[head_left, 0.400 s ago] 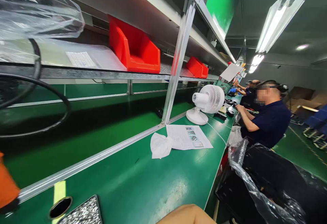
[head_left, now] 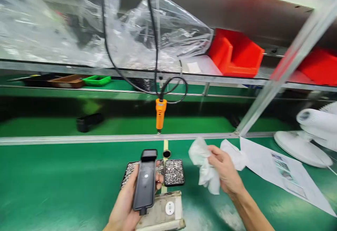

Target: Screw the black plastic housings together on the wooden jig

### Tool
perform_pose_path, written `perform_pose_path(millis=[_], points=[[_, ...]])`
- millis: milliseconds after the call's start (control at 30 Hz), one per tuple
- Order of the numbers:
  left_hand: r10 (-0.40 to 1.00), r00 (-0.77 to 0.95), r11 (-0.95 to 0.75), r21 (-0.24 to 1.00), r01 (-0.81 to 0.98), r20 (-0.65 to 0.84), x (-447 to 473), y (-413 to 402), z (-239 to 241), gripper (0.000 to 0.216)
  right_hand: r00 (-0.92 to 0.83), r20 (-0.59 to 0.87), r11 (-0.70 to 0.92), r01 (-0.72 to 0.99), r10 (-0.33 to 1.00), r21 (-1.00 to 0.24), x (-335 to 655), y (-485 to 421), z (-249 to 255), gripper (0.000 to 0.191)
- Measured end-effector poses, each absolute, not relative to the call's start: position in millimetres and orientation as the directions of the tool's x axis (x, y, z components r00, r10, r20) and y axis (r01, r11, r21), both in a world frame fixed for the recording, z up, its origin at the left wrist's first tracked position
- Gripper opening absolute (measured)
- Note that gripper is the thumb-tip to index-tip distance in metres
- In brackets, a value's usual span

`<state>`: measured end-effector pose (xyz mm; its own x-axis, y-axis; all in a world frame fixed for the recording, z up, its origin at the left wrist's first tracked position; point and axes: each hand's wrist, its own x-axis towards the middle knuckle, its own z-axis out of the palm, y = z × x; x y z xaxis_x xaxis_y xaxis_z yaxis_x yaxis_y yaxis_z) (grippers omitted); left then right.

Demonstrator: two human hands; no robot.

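Observation:
My left hand (head_left: 125, 204) grips a long black plastic device (head_left: 145, 180), held upright above a beige fixture block (head_left: 164, 212). My right hand (head_left: 225, 173) is closed on a crumpled white cloth (head_left: 206, 166) just right of the device, above the green bench (head_left: 52, 175). Behind the device lie two black trays of small screws (head_left: 173, 172). An orange electric screwdriver (head_left: 160, 113) hangs on a black cable over the trays.
A printed paper sheet (head_left: 279, 169) lies to the right, with a white desk fan (head_left: 310, 132) beyond it. Red bins (head_left: 235, 53) and clear plastic bags (head_left: 110, 27) sit on the shelf above. A slanted metal post (head_left: 276, 80) rises at right.
The view has swung left from the co-workers' end of the bench to the spot in front of me. Both hands are now in view, the right holding the cloth that lay by the paper.

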<state>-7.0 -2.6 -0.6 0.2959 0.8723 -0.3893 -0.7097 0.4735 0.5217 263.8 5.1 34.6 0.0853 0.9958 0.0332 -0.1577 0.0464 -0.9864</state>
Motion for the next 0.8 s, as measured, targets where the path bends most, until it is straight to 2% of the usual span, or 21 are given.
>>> perform_pose_path(millis=[67, 133, 200, 333, 467, 600, 667, 733, 800], points=[[0.886, 0.345, 0.462, 0.529, -0.712, -0.310, -13.0, -3.3, -1.2, 0.048, 0.217, 0.087, 0.068, 0.094, 0.972, -0.993, 291.7, 13.5, 19.5, 0.045], [0.889, 0.380, 0.458, 0.527, -0.716, -0.257, -12.7, -1.4, -1.5, 0.050, 0.284, 0.178, 0.052, 0.402, 0.942, -0.914, 309.2, 18.9, -2.7, 0.048], [0.890, 0.391, 0.454, 0.521, -0.723, -0.233, -10.9, 0.5, -2.1, 0.051, 0.294, 0.227, 0.023, 0.565, 0.929, -0.825, 316.8, 21.2, -26.9, 0.047], [0.895, 0.384, 0.444, 0.516, -0.733, -0.226, -10.2, 2.6, -4.4, 0.055, 0.246, 0.238, -0.006, 0.708, 0.939, -0.706, 311.6, 22.8, -61.0, 0.040], [0.904, 0.371, 0.426, 0.521, -0.739, -0.213, -9.7, 3.5, -6.5, 0.056, 0.179, 0.268, 0.016, 0.803, 0.947, -0.596, 299.6, 24.5, -72.3, 0.042], [0.911, 0.340, 0.411, 0.493, -0.767, -0.231, -9.1, 3.3, -5.4, 0.053, 0.083, 0.331, 0.070, 0.902, 0.940, -0.425, 295.7, 26.6, -81.0, 0.043], [0.914, 0.315, 0.402, 0.469, -0.787, -0.255, -12.7, 6.6, -2.3, 0.051, 0.059, 0.365, 0.096, 0.916, 0.929, -0.390, 296.7, 27.8, -86.5, 0.041], [0.931, 0.246, 0.352, 0.480, -0.803, -0.270, -20.7, 16.1, 2.9, 0.047, 0.048, 0.406, 0.122, 0.916, 0.912, -0.383, 298.9, 29.2, -91.8, 0.039], [0.958, 0.092, 0.237, 0.568, -0.788, -0.273, -32.7, 33.5, 9.2, 0.042, 0.040, 0.441, 0.149, 0.910, 0.897, -0.386, 301.7, 31.0, -97.0, 0.038]])
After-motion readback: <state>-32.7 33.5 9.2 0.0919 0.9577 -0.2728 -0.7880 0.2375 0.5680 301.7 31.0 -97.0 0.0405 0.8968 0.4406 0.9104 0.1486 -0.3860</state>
